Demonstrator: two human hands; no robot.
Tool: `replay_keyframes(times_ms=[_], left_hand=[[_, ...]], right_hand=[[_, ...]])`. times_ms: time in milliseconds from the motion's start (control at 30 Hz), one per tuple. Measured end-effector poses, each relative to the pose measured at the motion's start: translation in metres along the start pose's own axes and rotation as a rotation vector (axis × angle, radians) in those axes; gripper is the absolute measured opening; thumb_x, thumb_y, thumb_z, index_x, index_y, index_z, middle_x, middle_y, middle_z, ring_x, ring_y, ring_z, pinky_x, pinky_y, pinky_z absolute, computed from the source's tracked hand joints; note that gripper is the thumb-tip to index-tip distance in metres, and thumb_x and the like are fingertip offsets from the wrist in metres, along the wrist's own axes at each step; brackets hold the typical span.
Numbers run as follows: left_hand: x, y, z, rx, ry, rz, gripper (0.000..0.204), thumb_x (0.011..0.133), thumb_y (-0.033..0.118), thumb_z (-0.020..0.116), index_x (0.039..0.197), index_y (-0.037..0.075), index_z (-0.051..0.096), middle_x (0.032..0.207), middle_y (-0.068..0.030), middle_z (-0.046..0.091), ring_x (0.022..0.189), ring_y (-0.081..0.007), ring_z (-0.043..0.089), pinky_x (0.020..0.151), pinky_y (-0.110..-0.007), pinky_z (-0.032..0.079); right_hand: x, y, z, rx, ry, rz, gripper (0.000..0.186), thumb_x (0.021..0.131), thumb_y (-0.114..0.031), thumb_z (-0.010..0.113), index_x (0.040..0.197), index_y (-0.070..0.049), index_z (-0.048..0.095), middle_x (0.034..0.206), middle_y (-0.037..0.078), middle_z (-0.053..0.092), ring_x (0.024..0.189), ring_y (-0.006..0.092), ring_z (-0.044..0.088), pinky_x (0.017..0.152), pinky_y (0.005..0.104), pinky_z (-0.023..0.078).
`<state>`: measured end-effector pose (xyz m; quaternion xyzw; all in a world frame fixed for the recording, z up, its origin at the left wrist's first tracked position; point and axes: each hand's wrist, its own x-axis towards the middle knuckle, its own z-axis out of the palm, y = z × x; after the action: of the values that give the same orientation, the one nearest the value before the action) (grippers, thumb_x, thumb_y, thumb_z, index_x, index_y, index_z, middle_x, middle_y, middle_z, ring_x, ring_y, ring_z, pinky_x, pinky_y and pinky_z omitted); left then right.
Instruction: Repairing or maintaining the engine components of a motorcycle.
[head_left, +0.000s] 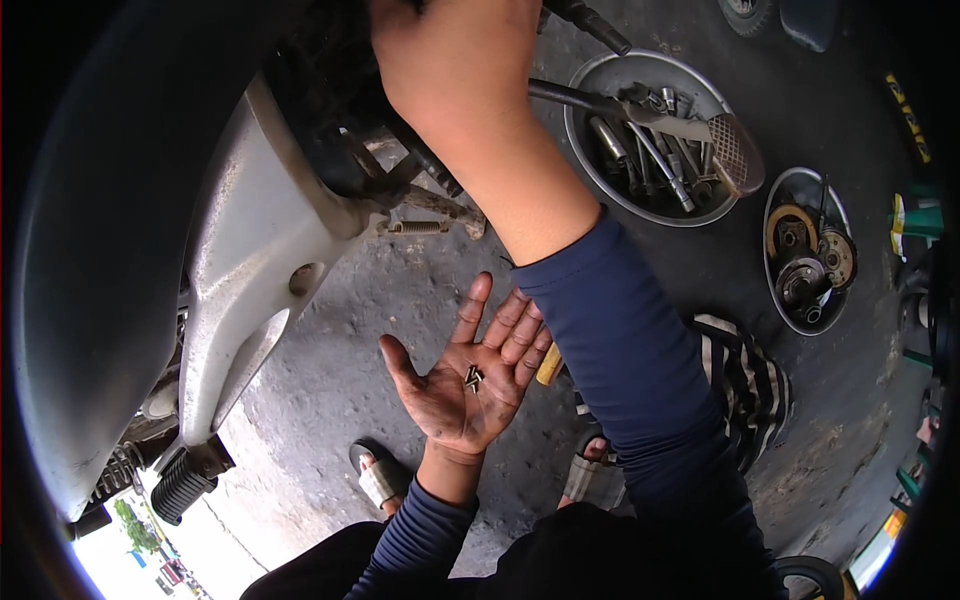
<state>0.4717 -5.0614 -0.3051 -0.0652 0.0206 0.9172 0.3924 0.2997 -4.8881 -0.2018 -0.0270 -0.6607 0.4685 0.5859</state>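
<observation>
My left hand (465, 385) is palm up over the floor, its fingers stretched out and spread. A few small screws (473, 378) lie loose in the middle of the palm. Above it, my right hand (455, 60) reaches up to the dark underside of a motorbike. Its fingers are cut off by the top edge and hidden among black parts, so I cannot see what they touch. Beside my right wrist, a foot pedal (735, 155) with a ribbed pad sticks out on a bar. The bike's silver swingarm (250, 240) is to the left.
A metal bowl (655, 215) of sockets and wrenches stands at the upper right, partly under the pedal. Farther right, a smaller metal tray (838, 190) holds round greasy parts. A yellow handle (549, 364) shows behind my left fingers. Striped cloth (750, 390) is beside my right sleeve.
</observation>
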Motion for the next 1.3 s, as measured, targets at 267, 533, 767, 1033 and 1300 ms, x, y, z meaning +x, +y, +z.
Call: replay_keyframes(times_ms=[267,533,767,1033,1300], left_hand=[[-0.002,-0.004,0.009,0.017,0.022,0.005,0.112,0.077,0.087,0.043,0.152,0.005,0.027,0.148,-0.0261,0.039,0.138,-0.0381,0.038,0.116,-0.048,0.029],[-0.004,-0.009,0.014,0.021,0.04,0.046,0.113,0.076,0.088,0.043,0.151,0.004,0.028,0.147,-0.0263,0.039,0.137,-0.0378,0.04,0.115,-0.048,0.03],[-0.005,-0.011,0.015,0.024,0.068,0.084,0.111,0.077,0.086,0.045,0.151,0.004,0.029,0.148,-0.0269,0.038,0.138,-0.0389,0.038,0.116,-0.049,0.028],[-0.008,-0.001,0.012,-0.019,0.026,0.105,0.11,0.077,0.084,0.047,0.151,0.004,0.03,0.15,-0.0281,0.035,0.14,-0.0399,0.035,0.118,-0.05,0.024],[-0.005,-0.003,0.014,-0.027,0.017,0.086,0.109,0.077,0.084,0.048,0.151,0.005,0.03,0.153,-0.0286,0.029,0.143,-0.0403,0.03,0.119,-0.05,0.02]], right_hand=[[-0.008,-0.007,0.015,0.01,0.118,-0.03,0.007,0.079,0.003,0.06,0.085,0.005,0.062,0.081,0.023,0.063,0.08,0.0447,0.062,0.071,0.0455,0.049],[-0.01,0.002,0.021,0.098,0.178,-0.068,0.009,0.08,0.002,0.059,0.088,0.004,0.063,0.082,0.022,0.063,0.078,0.0446,0.061,0.07,0.0446,0.048],[-0.01,0.003,0.014,0.062,0.145,0.003,0.01,0.08,0.001,0.059,0.087,0.004,0.064,0.081,0.023,0.065,0.077,0.0424,0.064,0.069,0.0422,0.049],[-0.005,-0.016,0.011,0.254,0.074,0.311,0.009,0.079,0.001,0.06,0.081,0.008,0.065,0.072,0.024,0.064,0.069,0.0388,0.066,0.065,0.0388,0.048],[0.004,-0.012,0.003,0.267,0.026,0.405,0.012,0.081,-0.003,0.065,0.082,0.009,0.067,0.072,0.024,0.068,0.063,0.0275,0.066,0.064,0.037,0.048]])
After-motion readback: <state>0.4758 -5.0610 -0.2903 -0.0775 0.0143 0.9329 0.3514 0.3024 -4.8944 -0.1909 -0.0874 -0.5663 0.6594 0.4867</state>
